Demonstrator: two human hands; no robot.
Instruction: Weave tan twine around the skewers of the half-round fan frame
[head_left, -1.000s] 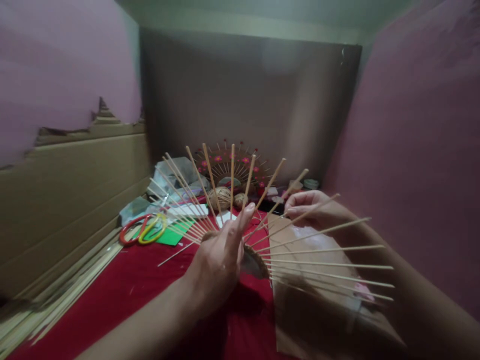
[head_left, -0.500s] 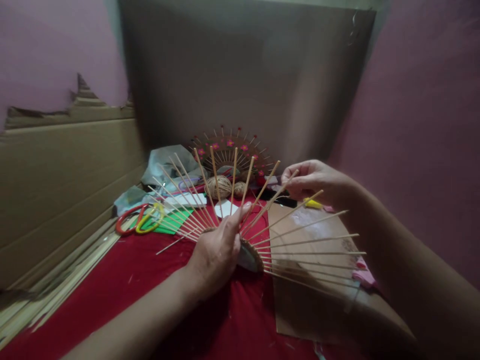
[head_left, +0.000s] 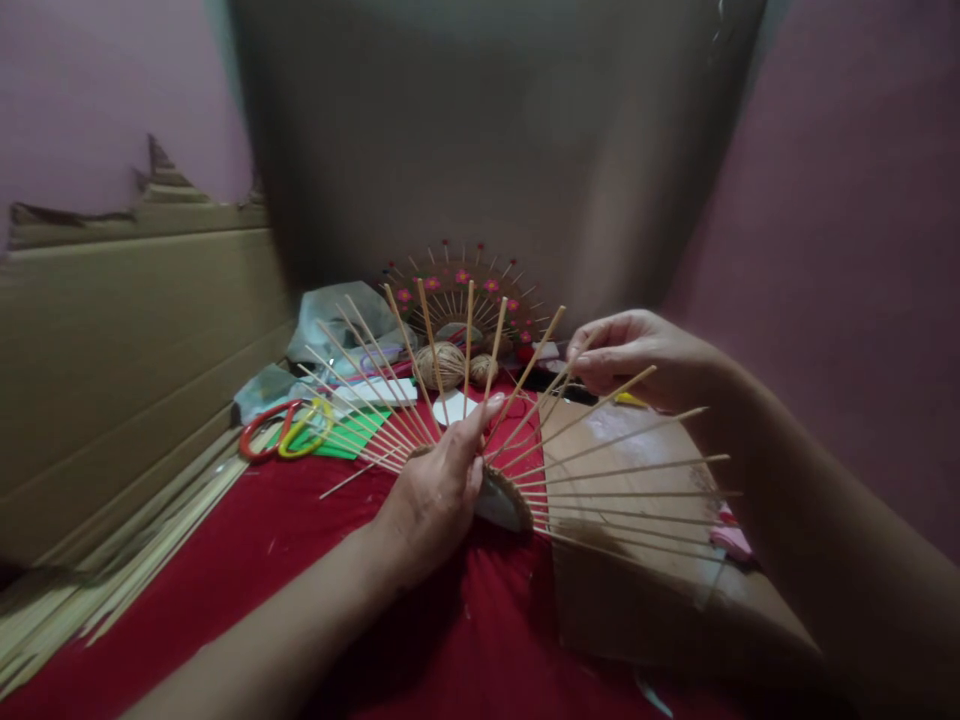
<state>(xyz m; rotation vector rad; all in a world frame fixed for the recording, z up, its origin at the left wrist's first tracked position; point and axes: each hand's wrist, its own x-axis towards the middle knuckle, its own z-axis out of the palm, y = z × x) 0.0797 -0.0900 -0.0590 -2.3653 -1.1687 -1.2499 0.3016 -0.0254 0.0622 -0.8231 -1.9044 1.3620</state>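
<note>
My left hand point(head_left: 435, 490) is closed around the base of a fan-shaped frame, its thumb pointing up along the sticks. The woven brown base point(head_left: 504, 498) shows to the right of that hand; the rest of it is hidden. Thin wooden sticks point(head_left: 469, 340) spread out from the base in a half circle. On the right side of the frame, my right hand point(head_left: 626, 350) pinches one stick near its tip. A thin strand runs down beside this stick from the fingers, and I cannot tell whether they hold it too.
Behind the frame lie balls of twine point(head_left: 440, 366) and a finished fan with pink flowers point(head_left: 463, 276). Scissors with red and yellow handles point(head_left: 306, 428) rest on green sheet material point(head_left: 352, 436) at left. Cardboard point(head_left: 622, 450) lies on red cloth point(head_left: 262, 580); loose strips point(head_left: 150, 570) line the left.
The view has tilted and shifted slightly. My right fingers keep their pinch near the stick's tip, and that stick leans a little closer to its left neighbour. My left hand keeps its hold.
</note>
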